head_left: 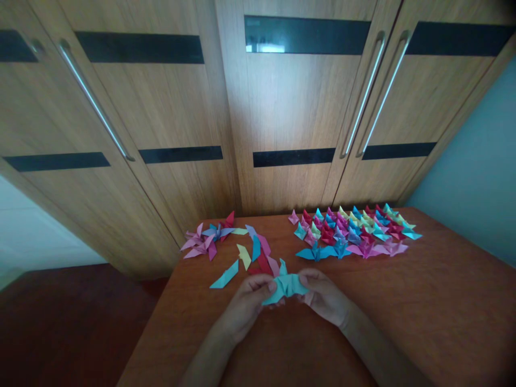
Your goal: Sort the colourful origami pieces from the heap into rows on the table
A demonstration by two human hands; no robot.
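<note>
A turquoise origami crane is held up over the near part of the table, its wings spread sideways and one point sticking up. My left hand pinches its left wing between thumb and fingers. On the other side, my right hand grips the right wing the same way. Just beyond my hands lie several folded paper strips, among them a turquoise one, a yellow one and a blue one. The undersides of the crane and some fingertips are hidden.
Rows of finished-looking paper cranes in many colours stand at the back right of the brown wooden table. A pile of pink, red and blue folded pieces lies at the back left. Wooden wardrobe doors rise behind the table.
</note>
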